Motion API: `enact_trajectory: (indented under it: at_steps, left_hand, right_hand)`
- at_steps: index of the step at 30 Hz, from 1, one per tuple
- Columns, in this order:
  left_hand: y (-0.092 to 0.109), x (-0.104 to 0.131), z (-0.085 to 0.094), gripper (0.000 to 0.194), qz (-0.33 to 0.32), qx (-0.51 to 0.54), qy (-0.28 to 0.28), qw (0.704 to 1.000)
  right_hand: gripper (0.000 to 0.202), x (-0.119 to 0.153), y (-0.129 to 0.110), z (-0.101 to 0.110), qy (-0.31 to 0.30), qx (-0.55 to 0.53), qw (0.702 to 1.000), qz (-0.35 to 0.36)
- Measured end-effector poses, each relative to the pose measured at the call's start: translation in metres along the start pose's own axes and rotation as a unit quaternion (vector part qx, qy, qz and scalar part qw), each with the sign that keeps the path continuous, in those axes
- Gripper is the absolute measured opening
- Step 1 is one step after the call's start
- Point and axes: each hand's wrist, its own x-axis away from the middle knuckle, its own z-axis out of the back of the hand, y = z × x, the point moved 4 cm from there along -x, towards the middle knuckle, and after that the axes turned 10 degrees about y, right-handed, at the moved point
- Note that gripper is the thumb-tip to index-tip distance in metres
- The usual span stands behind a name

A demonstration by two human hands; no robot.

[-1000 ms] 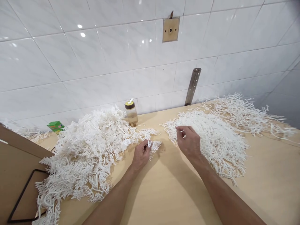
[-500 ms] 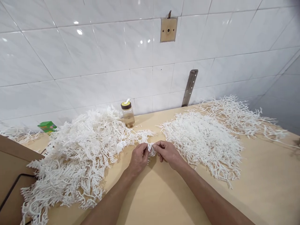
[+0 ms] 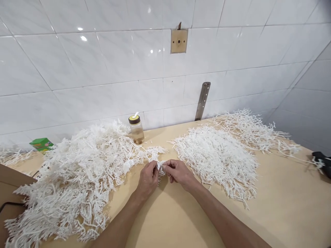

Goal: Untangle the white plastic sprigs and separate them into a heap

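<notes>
The person's left grip [image 3: 148,177] is closed around a small white tuft [image 3: 160,167] of branching strands, thumb and fingers pinching its left side. The right grip [image 3: 179,173] meets it from the other side, thumb and forefinger pinched together on the tuft's right edge, remaining fingers curled under. The tuft is thus between the two grips, partly hidden by the fingers, just above the pale wooden surface [image 3: 284,196].

A large tangled heap [image 3: 77,175] of white strands spreads left of the left grip, with a thin trail reaching just beyond the tuft. To the right of the right grip lies a flatter white pile [image 3: 217,155], and past that, farther from the grips, a looser spread [image 3: 254,132]. Beyond the left grip, a capped jar [image 3: 137,132] stands upright beside the heap. A green box [image 3: 41,144] is well off to its left, and a black object [image 3: 323,163] sits far right of the right grip.
</notes>
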Motion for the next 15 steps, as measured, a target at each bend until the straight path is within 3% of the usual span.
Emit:
enact_trajectory:
  at_steps: [15]
  left_hand:
    - [-0.0013, -0.0007, -0.0007, 0.020, 0.046, 0.016, -0.005, 0.999]
  right_hand:
    - [0.017, 0.0031, -0.0022, -0.0035, 0.068, 0.116, 0.988, 0.071]
